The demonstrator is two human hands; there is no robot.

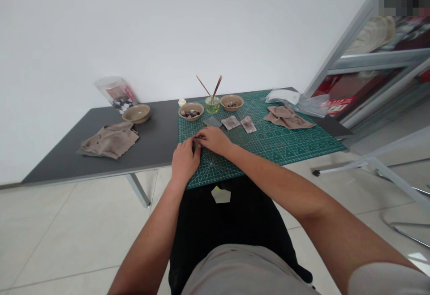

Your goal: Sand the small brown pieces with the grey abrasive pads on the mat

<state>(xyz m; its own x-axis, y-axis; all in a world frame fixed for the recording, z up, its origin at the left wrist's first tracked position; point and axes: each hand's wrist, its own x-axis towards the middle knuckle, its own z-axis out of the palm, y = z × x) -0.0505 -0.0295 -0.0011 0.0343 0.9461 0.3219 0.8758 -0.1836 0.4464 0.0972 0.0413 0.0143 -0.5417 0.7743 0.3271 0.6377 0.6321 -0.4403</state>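
Observation:
My left hand (pixel 186 162) and my right hand (pixel 216 140) meet over the near left part of the green cutting mat (pixel 268 147). Between their fingertips is a small dark stone-like piece (pixel 196 143), mostly covered by the fingers. Both hands are closed around it. Just beyond lie a grey sheet (pixel 212 122) and two pale square pads (pixel 230 123) with dark smudges. A tan bowl (pixel 191 117) of dark and pinkish pieces stands behind my hands. Another tan bowl (pixel 231 109) with similar pieces is farther right.
A yellow-green glass jar (pixel 212 108) holds thin brown sticks; a small white pot (pixel 182 102) stands nearby. Leftward on the dark table (pixel 157 147) are a tan bowl (pixel 136 119), a brown cloth (pixel 109 142) and a clear tub (pixel 116 90). Rightward lie another cloth (pixel 287 118) and plastic bags (pixel 302 102).

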